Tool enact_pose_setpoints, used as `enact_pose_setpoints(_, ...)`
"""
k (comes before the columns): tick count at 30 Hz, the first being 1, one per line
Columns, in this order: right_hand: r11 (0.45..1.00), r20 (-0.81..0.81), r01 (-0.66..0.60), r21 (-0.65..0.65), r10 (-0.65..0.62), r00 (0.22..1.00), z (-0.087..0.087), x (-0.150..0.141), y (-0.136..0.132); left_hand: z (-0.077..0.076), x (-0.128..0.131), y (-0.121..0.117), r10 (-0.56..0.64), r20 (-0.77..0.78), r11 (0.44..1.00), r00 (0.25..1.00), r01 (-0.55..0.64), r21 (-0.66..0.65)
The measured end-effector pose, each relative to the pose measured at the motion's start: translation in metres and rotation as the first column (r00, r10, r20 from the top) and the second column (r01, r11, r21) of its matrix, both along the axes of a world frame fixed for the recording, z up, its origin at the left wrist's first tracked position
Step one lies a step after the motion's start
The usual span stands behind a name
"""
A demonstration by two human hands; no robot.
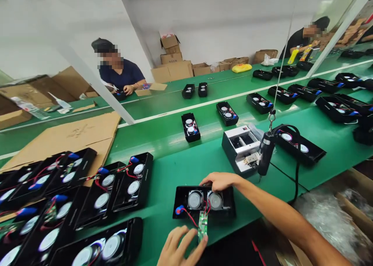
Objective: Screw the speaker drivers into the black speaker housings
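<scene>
In front of me on the green bench lies an open black speaker housing (229,211) with two round speaker drivers (195,200) and a blue-wrapped part (180,209) inside. Red wires run to a small green circuit board (203,220) that hangs over the housing's near edge. My left hand (182,246) pinches the board's near end between thumb and finger. My right hand (220,180) grips the housing's far wall, fingers curled over the rim beside the right driver.
Several open speaker housings (132,184) crowd the left. A hanging electric screwdriver (265,153) and a grey-black box (241,149) stand to the right. More housings (190,127) sit along the green conveyor. Two co-workers (122,73) are across it. Cardboard (72,132) lies back left.
</scene>
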State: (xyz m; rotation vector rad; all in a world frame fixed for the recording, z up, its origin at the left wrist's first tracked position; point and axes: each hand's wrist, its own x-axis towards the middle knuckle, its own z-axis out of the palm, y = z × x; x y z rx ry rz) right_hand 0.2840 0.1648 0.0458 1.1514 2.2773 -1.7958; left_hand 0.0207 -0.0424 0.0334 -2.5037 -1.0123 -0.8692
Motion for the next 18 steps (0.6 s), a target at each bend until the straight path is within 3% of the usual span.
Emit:
enact_pose_setpoints(2,0.999,0.035,-0.046,0.028,0.045,0.998,0.007,-0.003,0.010,0.006,0.010,0.009,-0.112,-0.053,0.990,0.992,0.107,-0.089)
enact_pose_setpoints(4,0.996,0.062,-0.038,0.086,0.033,0.998,0.015,-0.001,0.012,0.010,0.014,0.022,-0.135,0.038,0.981,0.990,0.139,-0.134)
enact_pose_setpoints(6,0.977,0.016,0.053,0.207,-0.057,0.998,0.026,0.006,0.004,0.013,0.015,0.037,-0.053,0.211,0.978,0.976,0.094,-0.187)
enact_pose_setpoints(8,0.922,-0.151,0.190,0.339,-0.146,0.978,0.037,0.012,-0.014,0.017,0.017,0.051,0.074,0.362,0.951,0.929,0.043,-0.305)
enact_pose_setpoints(10,0.871,-0.312,0.259,0.417,-0.130,0.941,0.043,0.015,-0.037,0.019,0.020,0.063,0.154,0.451,0.907,0.879,0.056,-0.418)
enact_pose_setpoints(13,0.861,-0.336,0.201,0.467,-0.037,0.941,0.039,0.011,-0.067,0.015,0.016,0.078,0.147,0.508,0.865,0.849,0.139,-0.483)
enact_pose_setpoints(15,0.855,-0.359,0.279,0.437,-0.119,0.926,0.029,0.009,-0.076,0.007,0.005,0.086,0.122,0.499,0.862,0.858,0.158,-0.481)
enact_pose_setpoints(18,0.800,-0.430,0.566,0.199,-0.448,0.784,0.015,0.014,-0.076,-0.011,-0.016,0.094,0.178,0.443,0.825,0.879,0.112,-0.553)
